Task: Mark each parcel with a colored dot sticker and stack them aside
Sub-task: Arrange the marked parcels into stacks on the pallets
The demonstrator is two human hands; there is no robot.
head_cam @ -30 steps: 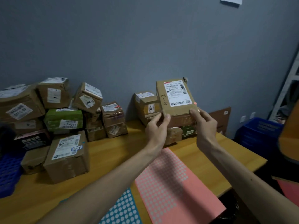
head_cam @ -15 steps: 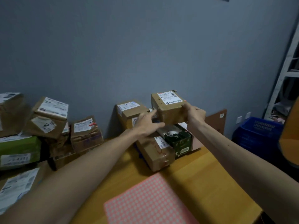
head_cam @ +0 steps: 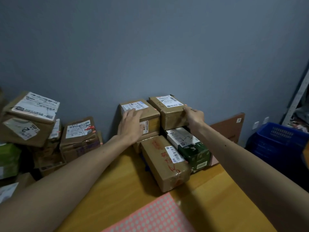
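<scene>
A brown parcel marked "A-2" (head_cam: 168,113) sits on top of the stack by the wall, resting on a white-and-green box (head_cam: 189,144). My right hand (head_cam: 194,115) grips its right front corner. My left hand (head_cam: 131,126) lies with straight fingers against the neighbouring brown parcel (head_cam: 150,113) to the left. A long brown parcel with red writing (head_cam: 164,163) lies in front of the stack. A pink dot-sticker sheet (head_cam: 150,216) lies on the wooden table (head_cam: 120,190) near me.
Several more labelled parcels (head_cam: 30,119) are piled at the left along the grey wall, with a green box (head_cam: 8,158) at the far left. A blue plastic crate (head_cam: 279,144) stands on the floor at the right, beside a flat brown cardboard piece (head_cam: 229,126).
The A-2 parcel went from held upright in both hands to lying flat on the stack by the wall. My left hand let go and moved onto the neighbouring parcel.
</scene>
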